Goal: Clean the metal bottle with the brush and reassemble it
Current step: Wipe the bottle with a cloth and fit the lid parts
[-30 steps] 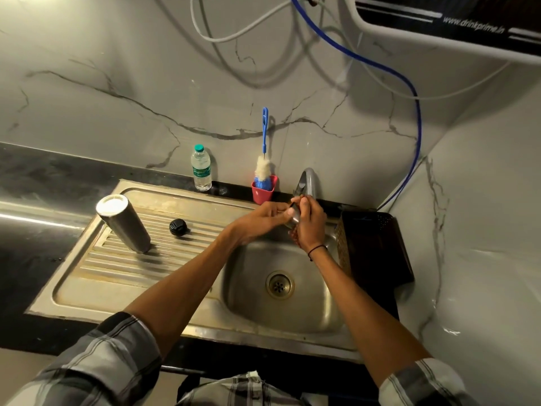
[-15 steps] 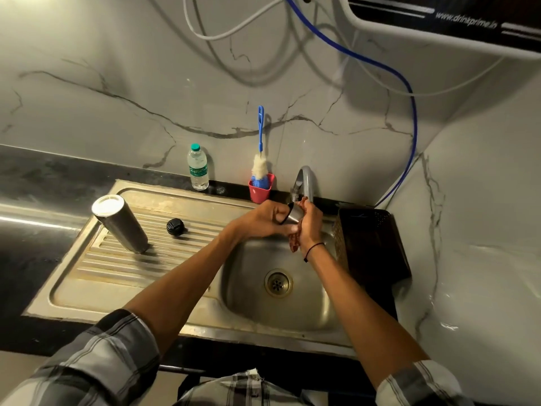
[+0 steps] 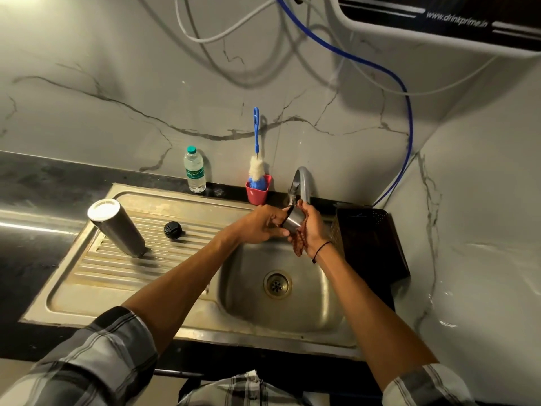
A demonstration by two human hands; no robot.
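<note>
The metal bottle body (image 3: 117, 228) stands upside down on the sink's ribbed drainboard (image 3: 96, 276), at the left. A small black cap (image 3: 172, 230) lies on the ribs to its right. Under the tap (image 3: 301, 183), over the basin, my left hand (image 3: 260, 224) and my right hand (image 3: 311, 230) both grip a small steel cup-shaped lid (image 3: 293, 222). Water runs from the tap onto it. The blue-handled bottle brush (image 3: 256, 159) stands in a red holder (image 3: 257, 192) against the back wall, untouched.
A clear plastic water bottle (image 3: 193, 171) stands behind the drainboard. A dark perforated basket (image 3: 369, 241) sits right of the basin (image 3: 278, 284). Blue and white hoses hang on the marble wall, and a water purifier is mounted at the top right.
Both hands have stayed under the tap with the steel lid, turning it slightly in the water. The bottle body, cap and brush have not moved.
</note>
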